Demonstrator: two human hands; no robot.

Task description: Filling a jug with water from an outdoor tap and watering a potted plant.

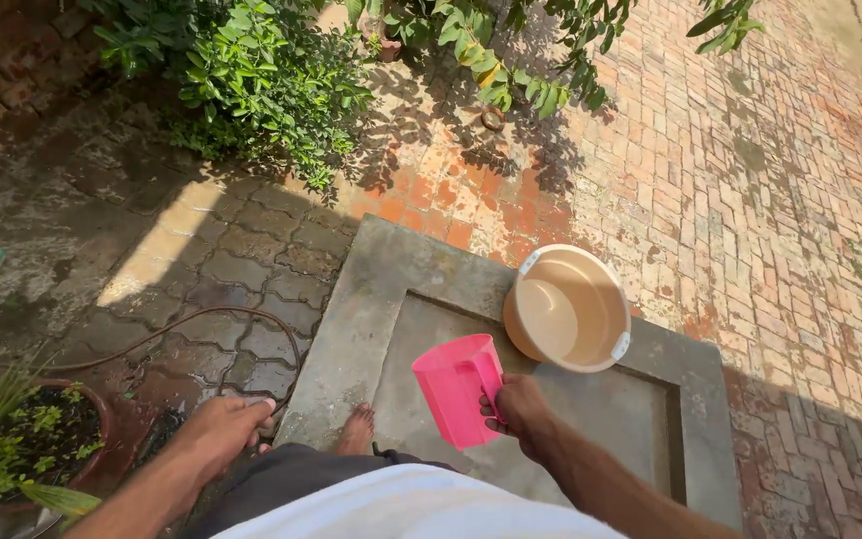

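At far left, beside the wet paving, a potted plant (12,439) stands in a reddish clay pot, and a thin hose (202,324) curves across the dark pavers behind it. Next comes the left hand (219,431), hanging loosely curled with nothing in it, just beside the near edge of the grey concrete slab (391,269). A bare foot (357,429) rests on that slab. Further right, the right hand (521,409) grips the handle of a pink plastic jug (456,389), held tilted over the slab's sunken middle. Beyond it a beige tub (568,309) sits on the slab's far rim, near the red brick paving (750,150).
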